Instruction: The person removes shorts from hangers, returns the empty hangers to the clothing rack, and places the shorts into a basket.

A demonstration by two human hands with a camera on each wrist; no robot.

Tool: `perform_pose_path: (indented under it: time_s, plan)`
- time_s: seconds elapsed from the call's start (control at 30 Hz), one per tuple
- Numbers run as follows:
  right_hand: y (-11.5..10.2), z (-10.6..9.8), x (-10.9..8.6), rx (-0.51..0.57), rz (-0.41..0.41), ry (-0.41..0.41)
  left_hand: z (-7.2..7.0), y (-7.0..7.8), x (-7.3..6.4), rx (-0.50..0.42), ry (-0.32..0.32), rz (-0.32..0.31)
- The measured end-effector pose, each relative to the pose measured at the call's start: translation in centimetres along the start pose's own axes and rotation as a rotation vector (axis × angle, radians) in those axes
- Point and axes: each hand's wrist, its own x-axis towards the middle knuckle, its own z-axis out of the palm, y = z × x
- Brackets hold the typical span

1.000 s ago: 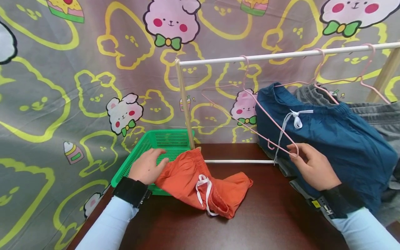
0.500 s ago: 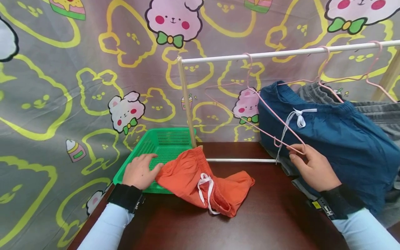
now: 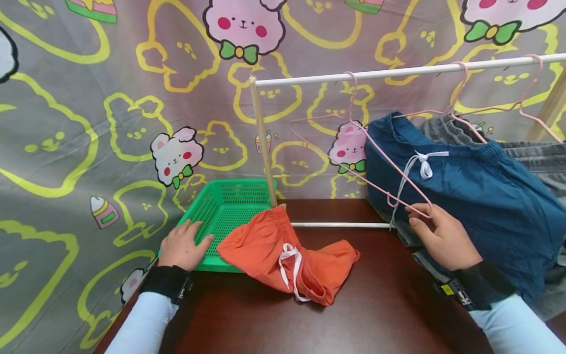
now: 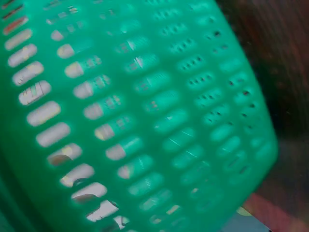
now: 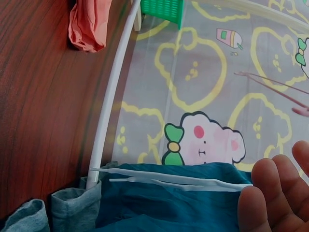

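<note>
My left hand (image 3: 184, 247) is at the left side of a green plastic basket (image 3: 230, 191), fingers loosely spread; whether they touch its rim I cannot tell. In the left wrist view the slotted basket wall (image 4: 159, 101) fills most of the picture, blurred. Orange shorts (image 3: 254, 246) with a white drawstring lie rumpled on the dark table, partly over the basket's front corner. My right hand (image 3: 444, 241) pinches the lower corner of a bare pink hanger (image 3: 395, 166), which hooks over the white rail (image 3: 305, 80). In the right wrist view, curled fingers (image 5: 277, 188) show at the lower right.
Blue shorts (image 3: 460, 196) with a white drawstring hang from the rail just right of the bare hanger. Grey garments (image 3: 530, 156) hang behind them on pink hangers. A wooden post (image 3: 263, 142) holds the rail's left end. A patterned curtain (image 3: 57, 147) closes off the back.
My left hand has moved left and slightly down, away from the orange shorts to the basket's left side. The right hand keeps its pinch on the hanger and has hardly moved.
</note>
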Motion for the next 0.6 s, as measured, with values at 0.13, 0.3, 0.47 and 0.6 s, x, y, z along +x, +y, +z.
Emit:
perform_pose_path:
  time_s: [0.13,0.3,0.47,0.6]
  plan:
    - [0.1,0.0,-0.1,0.002,0.009,-0.018,0.2,-0.9,0.0,0.005,-0.003,-0.028]
    - [0.3,0.1,-0.3,-0.012,0.002,-0.021,0.2,-1.8,0.2,-0.009,-0.017,-0.066]
    - [0.3,0.3,-0.4,-0.017,0.004,-0.021,0.3,-2.2,0.6,-0.006,-0.029,-0.085]
    - [0.5,0.6,-0.6,-0.019,0.029,-0.041,0.4,-2.2,0.6,0.011,-0.042,-0.083]
